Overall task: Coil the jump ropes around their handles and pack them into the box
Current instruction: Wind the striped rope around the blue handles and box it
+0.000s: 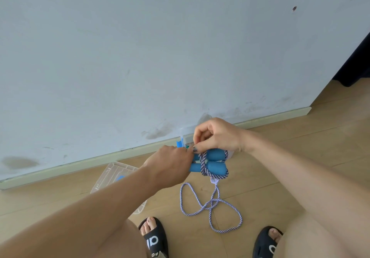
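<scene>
Two blue jump-rope handles (215, 163) lie side by side in the air above the floor. My left hand (170, 160) grips their left ends. A purple-and-white striped rope (212, 207) is wound a few turns around the middle of the handles. My right hand (217, 135) pinches the rope just above the handles. The rest of the rope hangs down and lies in loose loops on the wooden floor. A clear plastic box (185, 135) with a blue latch stands by the wall, mostly hidden behind my hands.
A clear plastic lid (112, 174) lies on the floor at the left, partly under my left forearm. A white wall and baseboard (80, 162) run behind. My feet in black slides (155, 237) stand at the bottom. A dark curtain (356, 61) hangs at the right.
</scene>
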